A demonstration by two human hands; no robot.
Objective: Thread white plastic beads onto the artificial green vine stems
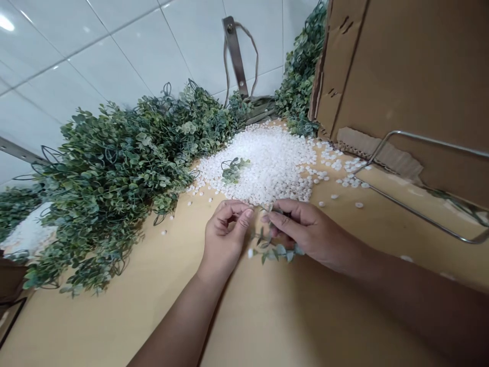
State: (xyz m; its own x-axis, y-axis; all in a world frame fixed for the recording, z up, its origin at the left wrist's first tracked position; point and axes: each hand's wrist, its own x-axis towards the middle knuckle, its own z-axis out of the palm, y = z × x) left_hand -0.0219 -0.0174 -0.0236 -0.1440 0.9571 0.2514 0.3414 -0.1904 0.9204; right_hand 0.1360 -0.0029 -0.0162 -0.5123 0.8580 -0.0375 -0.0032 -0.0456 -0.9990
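Note:
My right hand (296, 224) is closed around an artificial leaf sprig (280, 252), whose small green leaves hang below the fingers. A small white piece (250, 253) shows at the sprig's left end. Close beside it, my left hand (228, 227) pinches thumb against forefinger at the near edge of the white pile; whatever lies between those fingertips is too small to make out. Just beyond both hands spreads a heap of small white plastic pieces (263, 158), round and button-like. One loose leaf sprig (234, 171) rests on top of the heap.
A big mound of artificial greenery (126, 158) fills the table's left side, with more foliage (305, 61) at the back right. A cardboard box (412, 76) stands at right, a bent metal wire frame (416, 209) before it. White tiled wall (133, 46) rises behind the wooden table (160, 285).

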